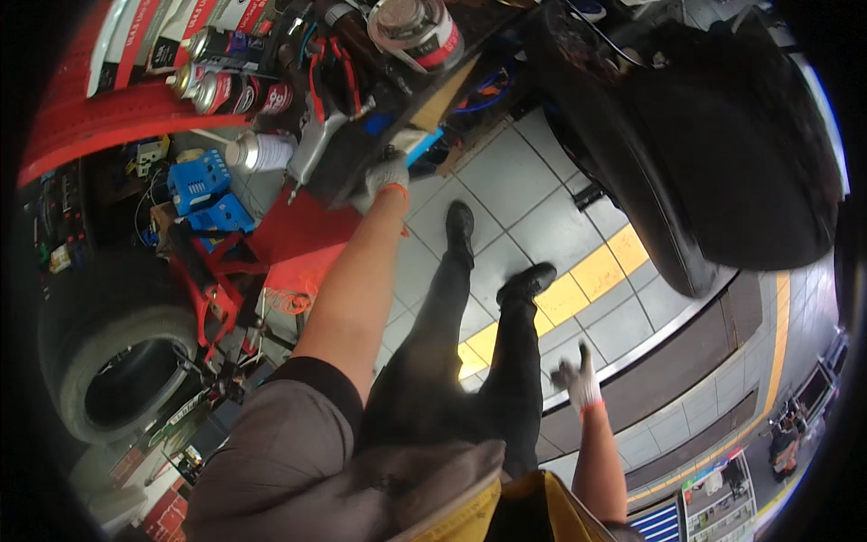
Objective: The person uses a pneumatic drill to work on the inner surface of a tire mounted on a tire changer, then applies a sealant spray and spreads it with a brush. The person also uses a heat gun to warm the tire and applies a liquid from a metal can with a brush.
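My left hand (389,177), in a white knitted glove with an orange cuff, reaches to the edge of a dark, cluttered work surface (349,162). Its fingers are partly hidden there, beside a blue and white item (421,146), and whether they grip anything I cannot tell. A silver air tool (318,139) and red-handled pliers (352,78) lie close by. Low on my right side, my right hand (581,387) wears a matching glove with dark fingertips. It hangs over the floor with its fingers apart, holding nothing.
Aerosol cans (250,93), a labelled tin (420,34) and a white can (261,150) crowd the upper left. Below them are a red metal frame (217,291) and a tyre (81,379). A bulky black object (731,149) stands at right above the tiled floor (488,183).
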`<state>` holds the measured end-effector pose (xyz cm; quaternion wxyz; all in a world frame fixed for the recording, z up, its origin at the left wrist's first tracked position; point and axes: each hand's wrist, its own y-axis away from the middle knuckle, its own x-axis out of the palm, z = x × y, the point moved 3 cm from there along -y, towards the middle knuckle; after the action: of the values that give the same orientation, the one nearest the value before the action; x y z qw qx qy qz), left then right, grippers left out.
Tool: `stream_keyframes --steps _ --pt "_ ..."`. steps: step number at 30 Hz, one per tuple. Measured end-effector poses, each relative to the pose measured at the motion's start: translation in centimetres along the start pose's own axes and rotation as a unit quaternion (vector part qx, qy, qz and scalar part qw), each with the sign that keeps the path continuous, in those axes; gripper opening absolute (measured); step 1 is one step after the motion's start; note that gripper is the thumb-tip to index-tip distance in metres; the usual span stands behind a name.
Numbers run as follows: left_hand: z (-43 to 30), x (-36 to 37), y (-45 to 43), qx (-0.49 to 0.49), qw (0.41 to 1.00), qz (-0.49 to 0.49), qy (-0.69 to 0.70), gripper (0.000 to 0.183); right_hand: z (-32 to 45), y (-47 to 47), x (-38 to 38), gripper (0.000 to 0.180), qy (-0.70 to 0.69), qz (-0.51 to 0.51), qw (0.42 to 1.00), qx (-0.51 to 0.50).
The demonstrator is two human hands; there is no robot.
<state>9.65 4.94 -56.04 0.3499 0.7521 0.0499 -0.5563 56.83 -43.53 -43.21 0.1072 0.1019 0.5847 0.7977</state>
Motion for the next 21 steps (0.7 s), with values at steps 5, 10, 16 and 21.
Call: stream_keyframes --steps 5,10,16,21 --pt "2.4 3.0 -7.5 -0.095 0.993 0.055 0.046 0.051 -7.8 6.0 -2.5 0.033 -0.002 -0.184 0.977 0.106" --pt "-0.4 2.3 -5.8 -0.141 0.938 0.054 0.313 0.046 -12.9 8.7 -2.7 0.033 0.025 -0.1 0.963 0.25" --pt "-3.4 -1.0 8.8 -0.113 0.71 -0.049 0.693 0.04 -6.8 5.8 -0.5 0.033 0.008 -0.091 0.987 0.13" --pt "-0.8 -6.5 22.8 -0.087 0.724 0.099 0.677 0.039 7.4 4.6 3.4 0.036 -0.048 -0.075 0.992 -0.087"
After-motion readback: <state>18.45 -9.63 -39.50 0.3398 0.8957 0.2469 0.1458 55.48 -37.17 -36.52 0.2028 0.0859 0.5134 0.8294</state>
